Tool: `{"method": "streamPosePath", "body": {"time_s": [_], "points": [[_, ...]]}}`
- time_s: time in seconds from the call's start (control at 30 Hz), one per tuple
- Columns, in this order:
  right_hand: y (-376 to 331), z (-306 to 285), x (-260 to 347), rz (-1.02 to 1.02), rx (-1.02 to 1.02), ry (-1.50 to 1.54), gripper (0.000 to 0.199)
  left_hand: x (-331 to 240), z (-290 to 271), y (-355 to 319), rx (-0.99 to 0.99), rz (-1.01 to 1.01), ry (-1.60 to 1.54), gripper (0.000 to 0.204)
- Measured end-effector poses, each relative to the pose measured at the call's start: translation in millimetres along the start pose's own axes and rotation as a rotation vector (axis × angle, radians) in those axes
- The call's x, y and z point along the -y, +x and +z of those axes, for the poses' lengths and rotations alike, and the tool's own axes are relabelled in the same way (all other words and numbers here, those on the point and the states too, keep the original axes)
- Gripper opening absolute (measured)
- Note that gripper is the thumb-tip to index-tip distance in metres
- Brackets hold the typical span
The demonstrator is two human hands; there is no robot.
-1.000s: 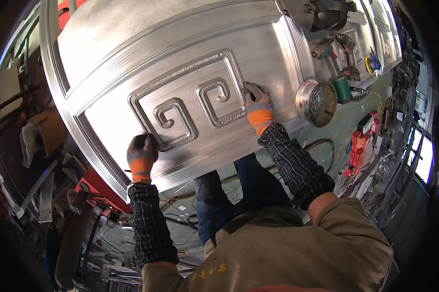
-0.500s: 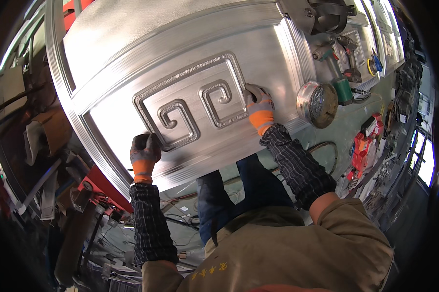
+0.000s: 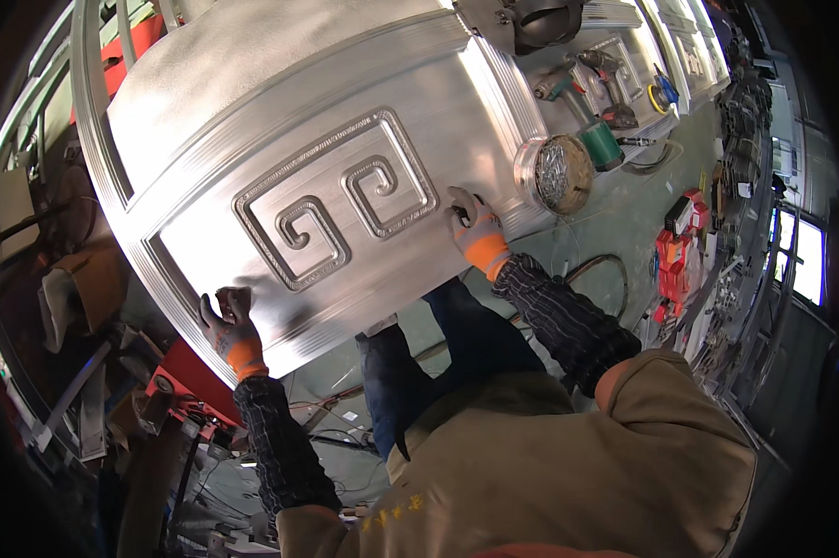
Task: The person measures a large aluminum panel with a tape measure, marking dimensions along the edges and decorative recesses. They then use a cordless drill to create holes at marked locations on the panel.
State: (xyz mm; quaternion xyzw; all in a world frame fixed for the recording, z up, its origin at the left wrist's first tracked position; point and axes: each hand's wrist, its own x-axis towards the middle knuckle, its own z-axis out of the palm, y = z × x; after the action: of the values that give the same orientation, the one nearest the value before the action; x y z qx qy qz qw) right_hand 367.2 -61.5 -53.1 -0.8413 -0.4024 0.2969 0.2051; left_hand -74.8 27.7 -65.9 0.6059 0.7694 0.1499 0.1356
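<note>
Gripping ribbed silver metal panel (image 3: pixel 280 149): left hand (image 3: pixel 226 321), right hand (image 3: pixel 471 223).

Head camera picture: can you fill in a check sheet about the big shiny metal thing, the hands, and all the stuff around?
Surface: red stand under the panel's near left corner.
Job's things: large silver embossed metal panel with a raised square-spiral pattern.
Clutter: round wire-brush disc, green power drill, red boxes on the floor.
Grips: left hand, gloved, on the panel's near left edge; right hand, gloved, on its near right edge.
Cables: dark hose looping on the green floor; thin wires under the panel.
Surroundings: bright window on the right, further panels behind.
</note>
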Motion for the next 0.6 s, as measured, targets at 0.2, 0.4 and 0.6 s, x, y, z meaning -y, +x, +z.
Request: {"method": "streamPosePath", "body": {"time_s": [0.2, 0.4, 0.6], "points": [[-66.9, -70.2, -29.1, -0.025, 0.110, -0.034, 0.039, 5.9, -31.0, -175.3, 0.567, -0.084, -0.201, 0.055], [-64.7, -127.7, -72.3, -0.183, 0.061, -0.155, 0.036, -25.6, -39.3, -302.0, 1.011, -0.451, -0.252, 0.046], [-33.4, -154.0, -82.0, -0.370, 0.252, -0.196, 0.030, -56.5, -101.6, -369.4, 0.948, -0.034, -0.312, 0.030]]}}
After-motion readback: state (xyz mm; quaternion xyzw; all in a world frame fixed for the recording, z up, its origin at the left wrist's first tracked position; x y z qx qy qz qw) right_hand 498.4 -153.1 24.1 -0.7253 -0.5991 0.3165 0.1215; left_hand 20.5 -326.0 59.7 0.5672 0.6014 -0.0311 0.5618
